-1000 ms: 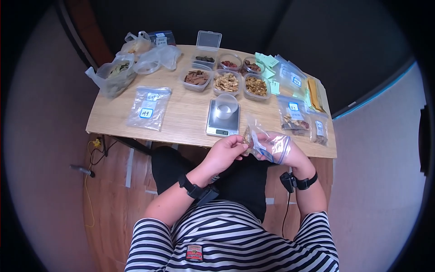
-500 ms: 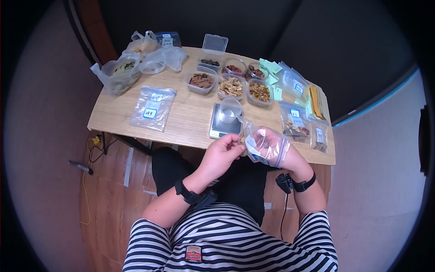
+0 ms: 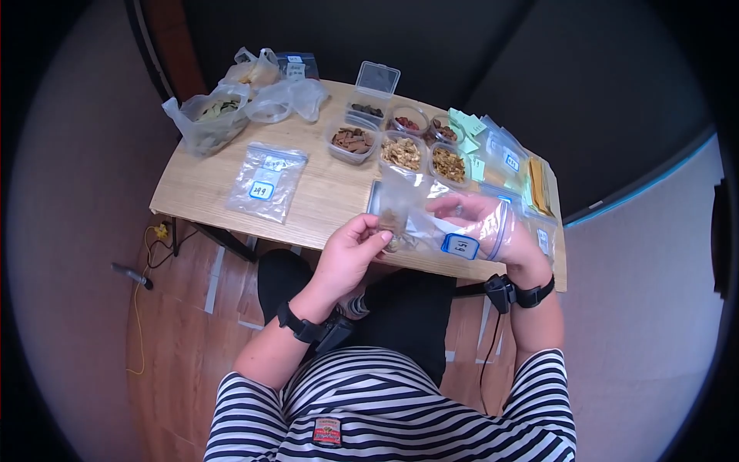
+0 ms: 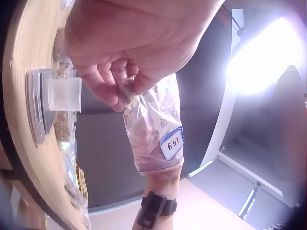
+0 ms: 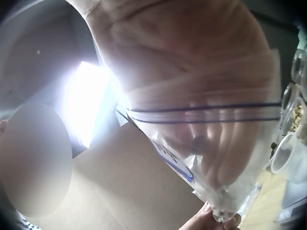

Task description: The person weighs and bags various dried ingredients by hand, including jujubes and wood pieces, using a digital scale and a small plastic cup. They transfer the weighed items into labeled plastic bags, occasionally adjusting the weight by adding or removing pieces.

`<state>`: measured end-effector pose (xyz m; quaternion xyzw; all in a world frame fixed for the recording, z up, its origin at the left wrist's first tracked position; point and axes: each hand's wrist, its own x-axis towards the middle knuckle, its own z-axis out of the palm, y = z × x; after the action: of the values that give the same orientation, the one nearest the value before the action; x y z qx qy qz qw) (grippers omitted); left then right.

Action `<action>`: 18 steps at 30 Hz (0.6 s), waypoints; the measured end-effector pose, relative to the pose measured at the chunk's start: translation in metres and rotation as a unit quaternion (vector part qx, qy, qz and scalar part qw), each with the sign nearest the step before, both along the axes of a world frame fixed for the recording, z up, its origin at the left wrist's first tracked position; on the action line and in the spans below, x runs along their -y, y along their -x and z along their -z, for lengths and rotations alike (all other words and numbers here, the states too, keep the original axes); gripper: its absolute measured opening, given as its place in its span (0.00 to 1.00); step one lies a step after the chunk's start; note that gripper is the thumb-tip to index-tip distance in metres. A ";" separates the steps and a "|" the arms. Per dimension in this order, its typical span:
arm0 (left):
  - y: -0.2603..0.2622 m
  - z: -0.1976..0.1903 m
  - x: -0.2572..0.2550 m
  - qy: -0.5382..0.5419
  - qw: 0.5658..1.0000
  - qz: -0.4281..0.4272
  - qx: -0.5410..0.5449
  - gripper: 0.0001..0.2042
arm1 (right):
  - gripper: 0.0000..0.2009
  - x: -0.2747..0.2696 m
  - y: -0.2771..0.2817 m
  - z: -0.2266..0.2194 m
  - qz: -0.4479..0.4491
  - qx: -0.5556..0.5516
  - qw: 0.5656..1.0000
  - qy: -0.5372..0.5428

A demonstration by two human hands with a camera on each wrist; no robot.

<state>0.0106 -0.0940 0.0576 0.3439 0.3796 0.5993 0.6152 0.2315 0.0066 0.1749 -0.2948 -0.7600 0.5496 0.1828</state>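
My left hand (image 3: 350, 250) pinches the bottom end of a clear zip bag (image 3: 427, 231) between thumb and fingers, where some small brownish bits lie. My right hand (image 3: 493, 217) is inside this bag, its fingers loosely extended toward the pinched end and seen through the plastic. A blue-edged label (image 3: 460, 246) reading 15g faces up on the bag. Behind the bag, largely hidden in the head view, is a kitchen scale (image 4: 36, 105) with a translucent plastic cup (image 4: 65, 94) on it.
Plastic boxes hold brown bark pieces (image 3: 352, 140), pale slices (image 3: 401, 152) and other dried goods. A flat zip bag (image 3: 267, 182) marked 29g lies left. Thin plastic bags (image 3: 285, 100) sit at the back left; green paper slips (image 3: 466, 123) and yellow envelopes (image 3: 539, 187) are at right.
Both hands have raised the bag and drawn it out flatter, the left hand going left. The 15g label has turned into plain view, and the bag now covers most of the scale in the head view.
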 end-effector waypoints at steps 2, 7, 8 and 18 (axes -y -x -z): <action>0.012 0.007 -0.003 -0.029 1.000 -0.010 -0.001 0.07 | 0.18 0.000 0.009 -0.017 -0.002 0.052 0.997 -0.055; 0.049 0.024 -0.016 -0.049 0.986 -0.095 0.125 0.09 | 0.17 -0.012 0.018 -0.041 0.054 0.014 0.996 0.066; 0.059 0.031 -0.021 -0.054 0.982 -0.097 0.151 0.09 | 0.16 -0.015 0.024 -0.046 0.080 0.005 0.995 0.060; 0.088 0.070 -0.051 -0.021 0.950 -0.105 0.293 0.11 | 0.08 -0.124 0.048 0.017 0.224 0.104 0.969 -0.016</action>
<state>-0.0772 -0.0430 -0.0123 0.1243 0.2040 0.7430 0.6253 0.1833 0.1309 0.1575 -0.5098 -0.6984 0.4485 0.2263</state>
